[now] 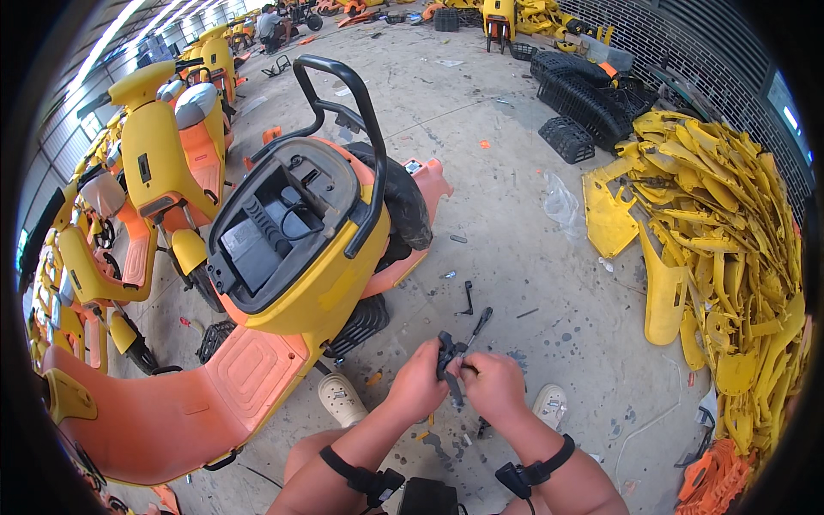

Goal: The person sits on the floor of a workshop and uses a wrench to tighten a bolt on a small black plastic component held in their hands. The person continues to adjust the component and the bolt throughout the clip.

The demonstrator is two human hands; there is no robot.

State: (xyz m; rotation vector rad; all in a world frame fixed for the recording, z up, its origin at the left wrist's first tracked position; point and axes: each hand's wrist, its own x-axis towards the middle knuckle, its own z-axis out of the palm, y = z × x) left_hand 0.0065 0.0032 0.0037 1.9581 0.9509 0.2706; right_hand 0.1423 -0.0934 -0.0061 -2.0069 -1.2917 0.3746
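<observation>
Both hands meet low in the middle, over the concrete floor between my feet. My left hand [419, 378] is closed around a dark bracket-like part [446, 350], whose lower end sticks out below the fingers. Against that part my right hand [493, 383] is pinched; whatever sits between its fingertips is too small to make out. A screwdriver-like tool [484, 320] with a dark handle shows just beyond the hands; I cannot tell whether it is touched or lies on the floor. Farther off lies a black L-shaped tool [466, 298].
At my left stands a yellow and orange scooter [343, 283], its seat compartment [257, 249] uncovered with a grey box inside. More scooters [154, 154] line up behind it. Yellow panels [721, 257] are heaped at right, near black crates [584, 94]. Another person [273, 26] crouches far back.
</observation>
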